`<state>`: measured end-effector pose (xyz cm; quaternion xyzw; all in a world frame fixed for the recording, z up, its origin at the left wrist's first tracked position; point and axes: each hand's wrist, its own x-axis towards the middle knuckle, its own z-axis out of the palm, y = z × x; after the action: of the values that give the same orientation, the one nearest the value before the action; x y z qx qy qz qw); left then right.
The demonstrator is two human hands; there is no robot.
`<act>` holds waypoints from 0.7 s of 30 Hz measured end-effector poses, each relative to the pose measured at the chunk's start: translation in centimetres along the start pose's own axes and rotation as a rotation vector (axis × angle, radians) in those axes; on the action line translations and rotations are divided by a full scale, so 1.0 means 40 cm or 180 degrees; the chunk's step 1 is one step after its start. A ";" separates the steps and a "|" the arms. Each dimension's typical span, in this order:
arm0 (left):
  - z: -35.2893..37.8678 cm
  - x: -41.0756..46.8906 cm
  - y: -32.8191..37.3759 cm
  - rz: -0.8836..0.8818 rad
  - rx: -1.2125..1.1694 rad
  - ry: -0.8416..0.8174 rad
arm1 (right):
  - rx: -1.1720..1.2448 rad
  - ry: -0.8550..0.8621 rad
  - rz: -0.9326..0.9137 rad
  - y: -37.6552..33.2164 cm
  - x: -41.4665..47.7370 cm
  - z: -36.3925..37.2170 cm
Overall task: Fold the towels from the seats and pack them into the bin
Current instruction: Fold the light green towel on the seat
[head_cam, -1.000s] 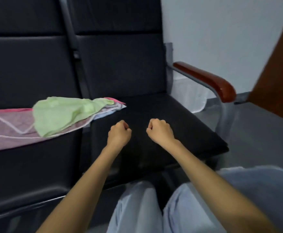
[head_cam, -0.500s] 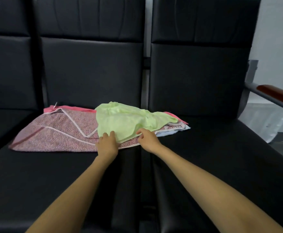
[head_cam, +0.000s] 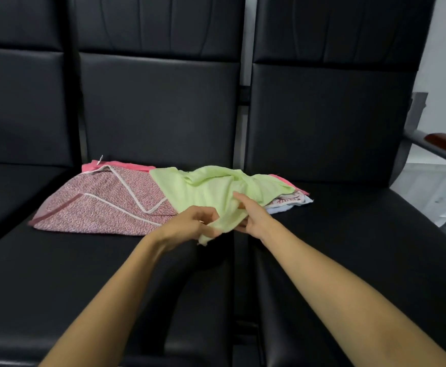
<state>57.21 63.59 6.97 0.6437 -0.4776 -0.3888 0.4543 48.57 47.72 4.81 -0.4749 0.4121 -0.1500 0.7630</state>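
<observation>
On black padded seats (head_cam: 110,274), the left hand (head_cam: 190,223) and right hand (head_cam: 253,218) both grip a green towel (head_cam: 208,192) atop a towel pile (head_cam: 102,205).

We are looking at a waiting area: linked black padded seats (head_cam: 142,274), a wood-capped metal armrest (head_cam: 444,143).

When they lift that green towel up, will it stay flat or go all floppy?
Probably floppy: the green towel bunches into soft folds and its corner droops below the left hand. It seems light, being thin where the right hand pinches it. Its fuzzy cloth likely won't slip.
</observation>
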 end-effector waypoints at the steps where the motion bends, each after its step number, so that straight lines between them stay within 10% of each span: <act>1: 0.002 -0.015 0.006 -0.0088 0.0024 -0.0245 | 0.0026 0.0034 -0.0056 -0.004 -0.008 -0.005; 8: 0.024 -0.083 0.040 -0.0915 0.0097 -0.1441 | 0.0453 0.0598 -0.0222 -0.018 -0.067 -0.069; 14: 0.107 -0.067 0.071 -0.2093 0.2669 -0.1442 | 0.0908 0.0875 -0.0697 0.004 -0.175 -0.198; 21: 0.277 0.007 0.094 -0.0088 0.2334 0.0352 | -0.0066 -0.0010 -0.1037 0.056 -0.284 -0.300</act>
<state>45.95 60.44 7.40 0.7901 -0.5511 -0.1627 0.2133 31.96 48.69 5.95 -0.5436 0.3300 -0.2668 0.7242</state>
